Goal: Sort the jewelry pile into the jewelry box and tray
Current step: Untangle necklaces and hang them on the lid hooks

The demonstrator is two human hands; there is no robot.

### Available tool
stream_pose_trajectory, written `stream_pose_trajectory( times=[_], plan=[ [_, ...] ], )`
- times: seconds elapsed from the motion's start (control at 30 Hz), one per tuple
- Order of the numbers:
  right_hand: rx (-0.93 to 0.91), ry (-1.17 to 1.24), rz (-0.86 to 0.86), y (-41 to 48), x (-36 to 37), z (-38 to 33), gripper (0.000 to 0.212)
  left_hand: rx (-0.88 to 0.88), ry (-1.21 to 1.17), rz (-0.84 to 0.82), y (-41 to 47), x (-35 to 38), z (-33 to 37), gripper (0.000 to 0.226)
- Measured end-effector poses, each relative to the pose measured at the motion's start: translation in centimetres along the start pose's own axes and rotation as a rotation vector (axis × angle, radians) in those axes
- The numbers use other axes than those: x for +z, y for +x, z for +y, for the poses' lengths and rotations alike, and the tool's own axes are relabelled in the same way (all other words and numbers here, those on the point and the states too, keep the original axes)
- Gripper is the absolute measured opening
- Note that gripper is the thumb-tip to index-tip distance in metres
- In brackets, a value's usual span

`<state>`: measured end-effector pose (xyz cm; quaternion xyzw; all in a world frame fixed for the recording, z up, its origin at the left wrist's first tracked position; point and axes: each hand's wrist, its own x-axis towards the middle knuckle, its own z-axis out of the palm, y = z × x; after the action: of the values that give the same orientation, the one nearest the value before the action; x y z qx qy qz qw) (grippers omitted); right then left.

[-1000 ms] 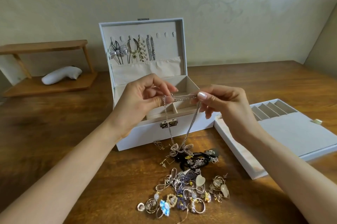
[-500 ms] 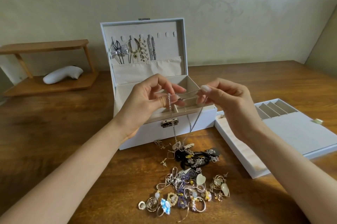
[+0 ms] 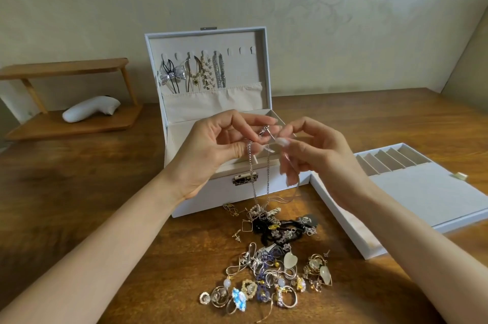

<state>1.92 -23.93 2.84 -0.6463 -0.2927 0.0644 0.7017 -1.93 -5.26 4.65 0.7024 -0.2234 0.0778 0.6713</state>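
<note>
Our left hand [image 3: 211, 150] and right hand [image 3: 319, 157] each pinch the silver chain necklace [image 3: 252, 178] at its top (clasp blurred), fingertips close together. It hangs below them before the open jewelry box [image 3: 200, 199], its lower end reaching the jewelry pile [image 3: 269, 268] beside the tray [image 3: 422, 191].

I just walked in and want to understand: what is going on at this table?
A person is sorting jewelry. The left hand and the right hand both pinch a silver chain, holding it up in front of the open jewelry box. Its lower end hangs into the jewelry pile on the wooden table. Several necklaces already hang inside the lid, and the tray lies right of the box.
</note>
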Motion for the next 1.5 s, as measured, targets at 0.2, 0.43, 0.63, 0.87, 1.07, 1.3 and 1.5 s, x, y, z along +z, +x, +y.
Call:
stream_pose_trajectory(
  times=[0.2, 0.43, 0.63, 0.87, 1.07, 1.3, 1.5],
  plan=[
    [0.011, -0.001, -0.083, 0.1, 0.1, 0.1, 0.042, -0.041, -0.012, -0.046, -0.1, 0.3, 0.2, 0.013],
    [0.032, -0.052, -0.019, 0.2, -0.2, -0.2, 0.020, -0.201, -0.233, -0.034, -0.2, -0.1, 0.4, 0.017],
    [0.085, 0.012, -0.054, 0.2, -0.2, -0.3, 0.014, -0.344, -0.480, -0.005, 0.2, -0.5, 0.0, 0.020],
    [0.161, 0.186, -0.184, 0.5, -0.7, 0.0, 0.010, -0.199, 0.140, 0.007, 0.6, -0.4, 1.1, 0.027],
    [0.005, -0.146, -0.036, 0.7, -0.4, -0.1, 0.018, -0.113, 0.615, -0.038, 1.2, 0.2, 1.3, 0.015],
    [-0.190, -0.561, 0.088, 2.9, -0.4, -3.3, 0.013, 0.024, 0.915, -0.009, 4.1, -0.5, 3.7, 0.007],
    [-0.096, -0.388, 0.006, 6.4, -0.6, -6.5, 0.014, -0.069, 0.648, 0.014, 6.4, -1.8, 6.6, 0.021]
  ],
)
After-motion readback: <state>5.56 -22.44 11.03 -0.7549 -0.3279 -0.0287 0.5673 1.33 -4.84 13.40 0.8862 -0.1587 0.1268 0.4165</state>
